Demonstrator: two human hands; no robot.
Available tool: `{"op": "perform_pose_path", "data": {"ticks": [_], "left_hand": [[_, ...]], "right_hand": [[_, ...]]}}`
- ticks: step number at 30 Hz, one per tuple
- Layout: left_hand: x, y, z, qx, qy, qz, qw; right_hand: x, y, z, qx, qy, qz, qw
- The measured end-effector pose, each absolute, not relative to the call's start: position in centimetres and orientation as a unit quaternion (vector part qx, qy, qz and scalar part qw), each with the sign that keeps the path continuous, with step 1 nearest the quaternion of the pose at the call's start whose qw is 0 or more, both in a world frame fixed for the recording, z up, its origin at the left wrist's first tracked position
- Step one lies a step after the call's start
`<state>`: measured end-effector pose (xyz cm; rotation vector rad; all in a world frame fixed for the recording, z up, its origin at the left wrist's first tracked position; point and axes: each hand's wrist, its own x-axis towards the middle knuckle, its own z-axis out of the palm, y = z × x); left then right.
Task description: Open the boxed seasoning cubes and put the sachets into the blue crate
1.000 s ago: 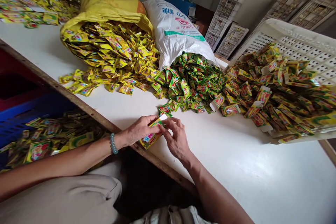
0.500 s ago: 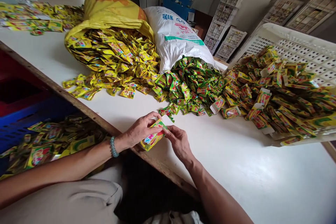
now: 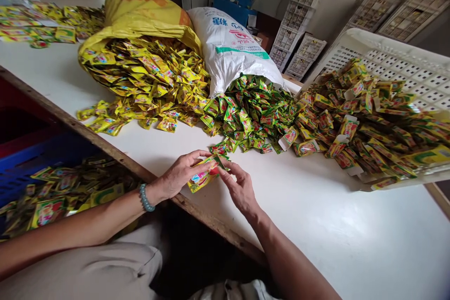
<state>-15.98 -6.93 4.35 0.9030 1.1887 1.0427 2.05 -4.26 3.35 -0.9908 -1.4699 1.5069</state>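
Observation:
Between my two hands is a small yellow and green printed box, tilted over the near edge of the white table. My left hand grips its left side, thumb across the printed face. At the box's upper right end, the fingers of my right hand are closed on its edge. A green part of the box shows there, partly hidden by the fingers. Just beyond my hands lie green packets spilling from a white sack, and yellow packets spilling from a yellow sack.
At the right, a white plastic basket lies tipped with many small boxes spilling out. Below the table on the left, a blue crate holds more boxes. Stacked white crates stand behind the table. More packets lie at the far left.
The box has been raised slightly and turned flatter. My right fingers have moved over its upper right end, where more green now shows. The whole view has shifted a little.

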Motion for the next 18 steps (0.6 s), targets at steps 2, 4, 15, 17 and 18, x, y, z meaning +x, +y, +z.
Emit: {"op": "perform_pose_path", "data": {"ticks": [2, 4, 15, 17, 18], "left_hand": [[-15.9, -6.9, 4.3, 0.377, 0.509, 0.457, 0.625], [-15.8, -6.9, 4.4, 0.366, 0.509, 0.459, 0.63], [-16.0, -7.0, 4.2, 0.365, 0.517, 0.451, 0.629], [-16.1, -7.0, 4.2, 0.378, 0.518, 0.448, 0.622], [-16.1, -7.0, 4.3, 0.387, 0.52, 0.447, 0.616]], "right_hand": [[1.9, -4.3, 3.6, -0.383, -0.546, 0.632, 0.395], [1.7, -4.3, 3.6, -0.367, -0.495, 0.679, 0.399], [2.2, -3.5, 2.6, -0.43, -0.421, 0.7, 0.383], [2.2, -3.7, 2.9, -0.434, -0.422, 0.705, 0.37], [2.2, -3.8, 3.1, -0.437, -0.428, 0.703, 0.361]]}}
